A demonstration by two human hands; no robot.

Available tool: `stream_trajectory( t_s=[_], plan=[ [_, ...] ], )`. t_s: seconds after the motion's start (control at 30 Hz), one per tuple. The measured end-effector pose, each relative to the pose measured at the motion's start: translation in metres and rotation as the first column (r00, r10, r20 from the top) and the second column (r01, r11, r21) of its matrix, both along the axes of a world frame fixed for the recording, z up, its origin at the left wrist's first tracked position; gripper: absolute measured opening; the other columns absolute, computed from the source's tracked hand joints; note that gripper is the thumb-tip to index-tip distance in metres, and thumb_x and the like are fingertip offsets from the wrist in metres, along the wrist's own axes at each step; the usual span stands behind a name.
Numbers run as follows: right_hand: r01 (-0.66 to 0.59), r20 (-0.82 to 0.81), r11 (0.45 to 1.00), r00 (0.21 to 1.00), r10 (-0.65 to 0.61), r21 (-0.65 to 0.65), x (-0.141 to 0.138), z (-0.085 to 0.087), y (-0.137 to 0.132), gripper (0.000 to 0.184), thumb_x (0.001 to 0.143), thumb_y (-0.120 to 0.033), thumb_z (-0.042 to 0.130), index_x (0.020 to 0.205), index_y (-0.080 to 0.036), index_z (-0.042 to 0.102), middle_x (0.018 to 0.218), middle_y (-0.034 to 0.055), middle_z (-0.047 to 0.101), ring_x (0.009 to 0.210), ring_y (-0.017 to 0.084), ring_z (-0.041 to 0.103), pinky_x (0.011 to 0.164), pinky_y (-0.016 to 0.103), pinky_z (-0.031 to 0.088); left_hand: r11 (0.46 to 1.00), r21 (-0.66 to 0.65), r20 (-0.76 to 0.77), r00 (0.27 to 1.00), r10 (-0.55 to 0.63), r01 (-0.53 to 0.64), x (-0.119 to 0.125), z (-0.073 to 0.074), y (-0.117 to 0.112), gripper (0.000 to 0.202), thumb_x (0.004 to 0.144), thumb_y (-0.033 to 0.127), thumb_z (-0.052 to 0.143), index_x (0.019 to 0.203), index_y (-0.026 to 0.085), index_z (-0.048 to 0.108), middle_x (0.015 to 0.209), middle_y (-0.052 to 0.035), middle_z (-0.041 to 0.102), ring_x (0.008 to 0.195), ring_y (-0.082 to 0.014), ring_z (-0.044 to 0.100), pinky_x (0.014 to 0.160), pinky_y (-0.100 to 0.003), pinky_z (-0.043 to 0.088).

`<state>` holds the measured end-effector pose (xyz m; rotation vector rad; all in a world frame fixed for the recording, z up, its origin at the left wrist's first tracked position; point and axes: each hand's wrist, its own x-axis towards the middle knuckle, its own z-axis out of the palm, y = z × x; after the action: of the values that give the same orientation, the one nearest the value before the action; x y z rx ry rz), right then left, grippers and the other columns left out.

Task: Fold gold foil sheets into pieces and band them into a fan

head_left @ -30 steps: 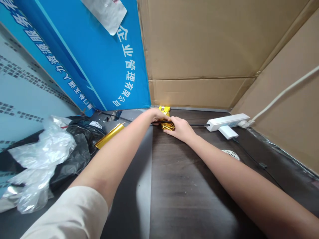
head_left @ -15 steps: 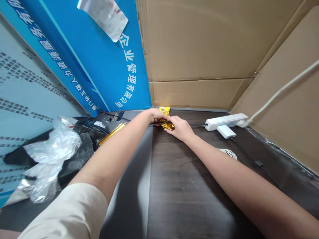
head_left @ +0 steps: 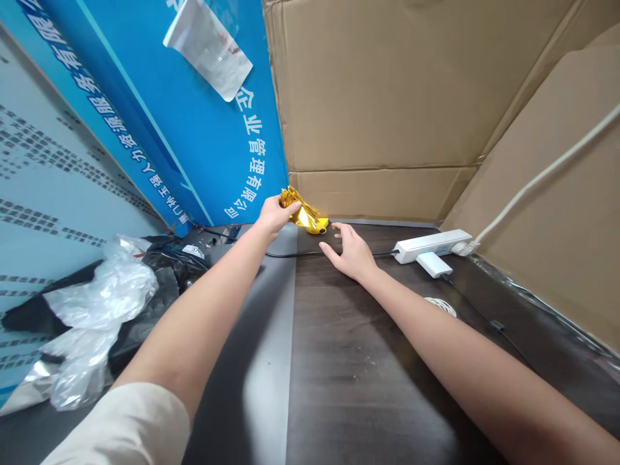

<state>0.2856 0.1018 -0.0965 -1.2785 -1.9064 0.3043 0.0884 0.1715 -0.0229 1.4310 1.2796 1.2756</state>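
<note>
Bare forearms (head_left: pixel 213 297) reached forward over a wood-grain worktop (head_left: pixel 349 374), right hand (head_left: pixel 352 253) with thumb and fingers parted just beside a gold foil bundle (head_left: pixel 306 217), left hand (head_left: pixel 274 216) pinched around its fringed end, cardboard panel (head_left: pixel 372 116) behind.

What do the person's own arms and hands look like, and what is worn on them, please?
The left arm wears a plain, loose, off-white sleeve that leaves the forearm bare; no print shows on it. The right arm is bare as far as it shows. Neither the left hand nor the right hand wears a glove, and no watch or bracelet is visible.
</note>
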Motion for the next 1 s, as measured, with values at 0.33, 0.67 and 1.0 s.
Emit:
stream_trajectory(
  t_s=[0.33,0.67,1.0],
  plan=[
    [-0.596,-0.443,0.699,0.79,0.423,-0.396,0.017,0.087,-0.021,0.106,0.074,-0.063,0.078,0.157,-0.02,0.026,0.159,0.0182,0.038,0.145,0.032,0.043,0.119,0.052,0.039,0.949,0.16,0.084,0.954,-0.289,0.273,0.004,-0.013,-0.083,0.073,0.063,0.066,0.085,0.106,0.011,0.064,0.109,-0.0136,0.072,0.098,-0.0244,0.068,0.089,-0.036,0.054],
    [-0.767,-0.513,0.409,0.637,0.575,-0.494,0.012,0.053,-0.056,0.069,0.07,-0.04,0.086,0.125,-0.018,0.051,0.106,0.0055,0.066,0.097,0.02,0.065,0.09,0.038,0.056,0.868,0.149,-0.13,0.88,-0.458,0.474,0.007,-0.03,-0.135,0.057,0.074,0.062,0.079,0.1,0.013,0.066,0.096,-0.0094,0.068,0.092,-0.0239,0.061,0.085,-0.037,0.05],
    [-0.797,-0.599,0.499,0.593,0.538,-0.341,-0.004,0.015,-0.048,0.106,0.055,-0.044,0.094,0.144,-0.02,0.043,0.139,0.0139,0.056,0.129,0.029,0.055,0.111,0.046,0.045,0.814,0.234,-0.204,0.846,-0.493,0.531,0.006,-0.041,-0.137,0.052,0.08,0.061,0.073,0.105,0.017,0.062,0.101,-0.0076,0.065,0.097,-0.0232,0.059,0.094,-0.038,0.048]
  ],
)
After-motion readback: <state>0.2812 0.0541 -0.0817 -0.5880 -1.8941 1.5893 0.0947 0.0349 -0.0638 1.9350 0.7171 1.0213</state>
